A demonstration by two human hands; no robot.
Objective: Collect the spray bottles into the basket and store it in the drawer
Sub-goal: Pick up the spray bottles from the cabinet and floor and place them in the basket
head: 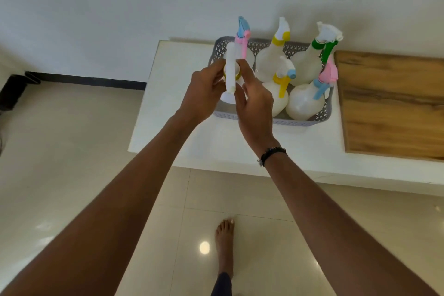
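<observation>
Both hands close on one spray bottle (230, 72) over the basket's (298, 122) left near corner, left hand (204, 96) and right hand (257, 108) pinching its top. Lower it upright into that gap, clear of the five bottles (305, 101) standing inside on the worktop (173, 113).

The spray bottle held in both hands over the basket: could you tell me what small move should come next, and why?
Probably lower the held spray bottle straight down into the basket, at its near left corner. The left hand and right hand hold it over that spot, and five other bottles already stand in the rest of the basket, so that corner looks like the remaining gap.
</observation>
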